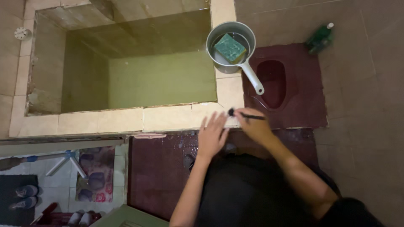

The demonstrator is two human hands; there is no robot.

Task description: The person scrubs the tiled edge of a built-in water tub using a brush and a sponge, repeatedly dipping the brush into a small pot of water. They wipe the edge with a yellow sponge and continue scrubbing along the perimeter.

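A thin black brush (248, 115) with a small dark head lies across the tiled rim (126, 120) of a water tank, its head pointing left over the corner tile. The right hand (254, 126) is closed around its handle, fingers pinched on the shaft, with the wrist coming in from the lower right. Just beside it, the left hand (212, 135) lies flat and open, fingers spread and pointing up toward the rim, their tips touching or nearly touching the tile edge; it holds nothing. The two hands sit close together but apart.

Beyond them the tank (160, 80) holds greenish water. On its right corner rests a grey dipper (235, 50) with a white handle pointing down to the right, and a green sponge (230, 47) sits inside it. To the right, a dark red squat toilet (273, 84) is set in the floor, and a green bottle (320, 38) lies near its upper right corner. At lower left, a patterned mat (94, 176) and a pair of sandals (25, 197) lie on a pale floor.
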